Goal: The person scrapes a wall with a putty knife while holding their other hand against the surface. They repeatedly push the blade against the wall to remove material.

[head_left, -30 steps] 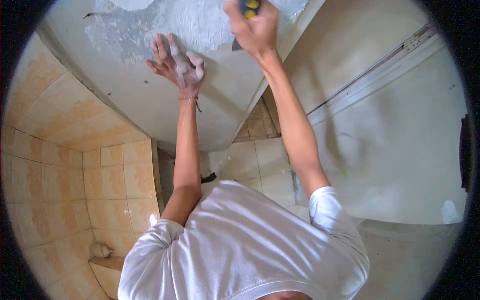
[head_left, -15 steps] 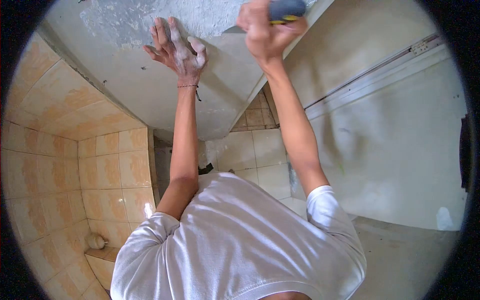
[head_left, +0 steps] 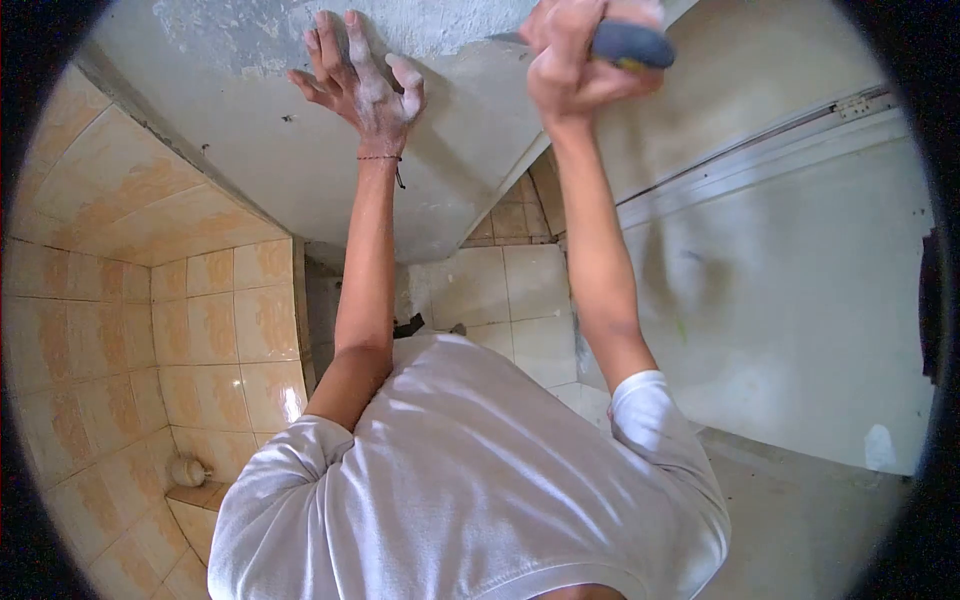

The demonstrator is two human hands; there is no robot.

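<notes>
My left hand [head_left: 372,88], dusted white, lies with spread fingers against the painted wall [head_left: 270,155], just below a rough scraped patch [head_left: 440,25]. Wrapped round the handle of a scraper [head_left: 634,46] is my right hand [head_left: 568,65], blurred by motion near the wall's right edge. The handle is dark with a little yellow. Part of a thin blade points left toward the patch, mostly hidden by the fingers.
Orange and cream tiles [head_left: 200,330] cover the wall at left, with a small round object [head_left: 187,471] on a ledge. A pale door-like panel [head_left: 800,290] stands at right. Floor tiles [head_left: 470,290] show below the wall's edge.
My right hand has moved to the right with the scraper, past the wall's edge. My left hand stays on the wall; the whole view has shifted slightly.
</notes>
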